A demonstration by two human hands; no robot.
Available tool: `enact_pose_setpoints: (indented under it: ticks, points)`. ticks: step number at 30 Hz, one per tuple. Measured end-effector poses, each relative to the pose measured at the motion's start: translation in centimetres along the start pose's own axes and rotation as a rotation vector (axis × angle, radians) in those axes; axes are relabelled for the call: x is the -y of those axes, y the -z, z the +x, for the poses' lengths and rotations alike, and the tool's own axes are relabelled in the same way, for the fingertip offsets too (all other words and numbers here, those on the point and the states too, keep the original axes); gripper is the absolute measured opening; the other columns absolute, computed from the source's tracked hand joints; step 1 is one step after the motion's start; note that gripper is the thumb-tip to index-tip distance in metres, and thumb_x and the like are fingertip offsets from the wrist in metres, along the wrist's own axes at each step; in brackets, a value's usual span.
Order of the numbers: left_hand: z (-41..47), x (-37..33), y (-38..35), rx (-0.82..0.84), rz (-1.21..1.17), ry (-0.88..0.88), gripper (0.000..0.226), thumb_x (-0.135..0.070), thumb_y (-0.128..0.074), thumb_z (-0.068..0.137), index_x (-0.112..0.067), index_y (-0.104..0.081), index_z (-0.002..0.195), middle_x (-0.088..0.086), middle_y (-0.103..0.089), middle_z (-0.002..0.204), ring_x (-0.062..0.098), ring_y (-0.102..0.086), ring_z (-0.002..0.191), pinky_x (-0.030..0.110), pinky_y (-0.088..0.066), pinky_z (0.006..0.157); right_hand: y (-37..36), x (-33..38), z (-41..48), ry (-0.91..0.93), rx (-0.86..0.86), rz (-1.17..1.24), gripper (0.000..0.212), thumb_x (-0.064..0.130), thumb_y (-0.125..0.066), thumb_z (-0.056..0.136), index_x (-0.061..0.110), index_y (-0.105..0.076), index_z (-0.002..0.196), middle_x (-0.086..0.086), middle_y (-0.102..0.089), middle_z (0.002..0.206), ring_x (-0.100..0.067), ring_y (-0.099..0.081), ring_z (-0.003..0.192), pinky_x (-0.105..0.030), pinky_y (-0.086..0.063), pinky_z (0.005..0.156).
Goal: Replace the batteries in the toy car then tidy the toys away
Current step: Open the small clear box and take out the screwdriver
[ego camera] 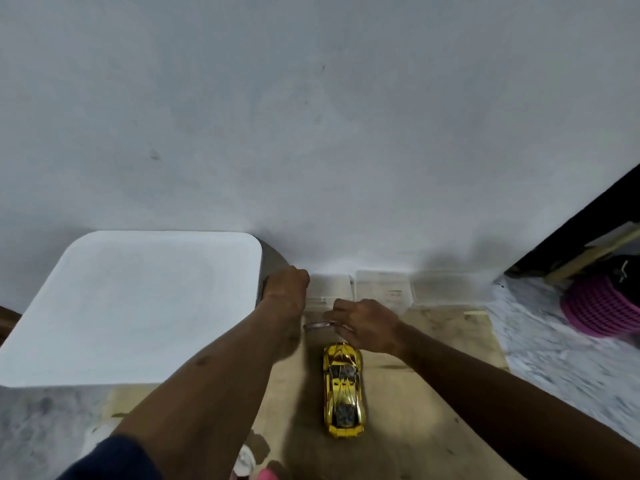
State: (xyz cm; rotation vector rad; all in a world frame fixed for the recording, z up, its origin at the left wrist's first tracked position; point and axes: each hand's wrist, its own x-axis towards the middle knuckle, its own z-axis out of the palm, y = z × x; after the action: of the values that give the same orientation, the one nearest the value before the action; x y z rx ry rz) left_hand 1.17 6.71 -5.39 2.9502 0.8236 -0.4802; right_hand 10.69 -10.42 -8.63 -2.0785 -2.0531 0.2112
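Note:
A shiny yellow toy car [343, 386] lies on a tan mat [433, 393] on the floor, its length pointing toward the wall. My right hand [367, 323] hovers just beyond the car's far end, fingers curled around a thin grey curved piece [317, 326]; I cannot tell what that piece is. My left hand [287, 287] reaches further forward, fingers closed, at the edge of a dark grey object [273, 261] beside a white bin lid [138, 306]. What the left hand grips is hidden.
Clear plastic boxes [384, 289] line the foot of the white wall [311, 116]. A pink ribbed basket [602, 306] stands at the right near a dark door frame [581, 216]. Small white and pink items [256, 469] sit at the bottom edge.

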Motion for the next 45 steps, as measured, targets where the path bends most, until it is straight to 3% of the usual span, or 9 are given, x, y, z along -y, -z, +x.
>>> enact_pose_setpoints:
  ticks: [12,15,21,31,35,37,39,42,45]
  points:
    - [-6.3,-3.4,-3.1,0.007,-0.161,-0.034,0.027,-0.036,-0.051,0.090,-0.022,-0.058,0.112,0.000,-0.062,0.111,0.024,-0.061,0.102,0.034,-0.045,0.070,0.6,-1.2,-6.5,-0.394,-0.050,0.043,0.020,0.020,-0.065,0.080,0.013,-0.072,0.097,-0.008,-0.069,0.089,-0.031,-0.066,0.074,-0.037,-0.056,0.062]
    - [-7.6,-5.2,-4.6,0.122,-0.266,-0.046,0.047,-0.051,-0.035,0.086,-0.023,-0.061,0.114,0.001,-0.062,0.123,0.025,-0.059,0.104,0.034,-0.049,0.079,1.6,-0.9,-7.5,-0.566,-0.029,0.064,0.033,0.029,-0.056,0.077,0.012,-0.071,0.100,-0.012,-0.068,0.095,-0.038,-0.064,0.085,-0.039,-0.051,0.071]
    - [-10.9,-9.1,-5.5,0.244,-0.418,-0.004,0.081,-0.067,-0.064,0.077,-0.020,-0.042,0.139,0.009,-0.043,0.134,0.033,-0.056,0.118,0.040,-0.050,0.093,2.5,-0.3,-8.3,-0.718,0.032,0.063,0.031,0.022,-0.062,0.082,0.015,-0.068,0.112,-0.010,-0.066,0.109,-0.033,-0.061,0.102,-0.035,-0.048,0.081]
    - [-11.4,-9.7,-6.6,0.331,-0.632,0.006,0.086,-0.033,-0.070,0.081,-0.035,-0.022,0.151,0.014,-0.013,0.151,0.043,-0.050,0.124,0.038,-0.047,0.099,2.4,1.6,-7.9,-0.740,0.052,0.077,0.031,0.033,-0.061,0.083,0.021,-0.067,0.111,-0.006,-0.067,0.112,-0.031,-0.062,0.104,-0.037,-0.052,0.084]
    - [-11.0,-7.7,-5.6,0.405,-0.651,-0.099,0.068,-0.017,-0.047,0.094,-0.045,-0.025,0.152,0.013,0.016,0.163,0.039,-0.007,0.151,0.036,-0.030,0.115,3.3,2.3,-8.2,-0.779,0.026,0.072,0.030,0.030,-0.062,0.080,0.022,-0.068,0.109,-0.005,-0.068,0.108,-0.029,-0.063,0.100,-0.034,-0.051,0.081]
    - [-11.4,-6.9,-4.8,0.418,-0.706,-0.104,0.063,-0.005,-0.037,0.096,-0.039,-0.037,0.149,0.013,0.012,0.163,0.039,0.004,0.151,0.033,-0.020,0.118,3.7,2.8,-8.3,-0.794,-0.001,0.075,0.028,0.029,-0.063,0.079,0.022,-0.069,0.106,-0.005,-0.069,0.105,-0.029,-0.064,0.099,-0.032,-0.050,0.079]
    - [-11.8,-5.9,-4.2,0.398,-0.803,-0.046,0.060,-0.005,-0.039,0.092,-0.040,-0.046,0.140,0.012,-0.005,0.161,0.042,-0.013,0.148,0.036,-0.033,0.113,4.2,3.7,-8.4,-0.799,-0.030,0.061,0.028,0.029,-0.064,0.080,0.022,-0.069,0.107,-0.005,-0.069,0.105,-0.028,-0.063,0.100,-0.030,-0.047,0.076]
    - [-12.7,-5.0,-3.5,0.295,-0.933,0.007,0.041,-0.031,-0.065,0.076,-0.047,-0.049,0.109,0.017,-0.043,0.133,0.043,-0.055,0.111,0.044,-0.059,0.080,4.8,5.3,-8.5,-0.802,-0.071,0.026,0.026,0.032,-0.063,0.083,0.024,-0.069,0.107,-0.004,-0.070,0.104,-0.027,-0.063,0.099,-0.029,-0.045,0.075]
    - [-11.0,-4.4,-5.9,0.187,-1.159,0.004,0.057,-0.045,-0.081,0.048,-0.042,-0.041,0.089,0.025,-0.058,0.103,0.043,-0.063,0.078,0.046,-0.057,0.054,5.7,7.5,-8.5,-0.828,-0.142,0.043,0.023,0.035,-0.064,0.084,0.026,-0.070,0.105,0.000,-0.072,0.100,-0.025,-0.064,0.097,-0.029,-0.045,0.073]
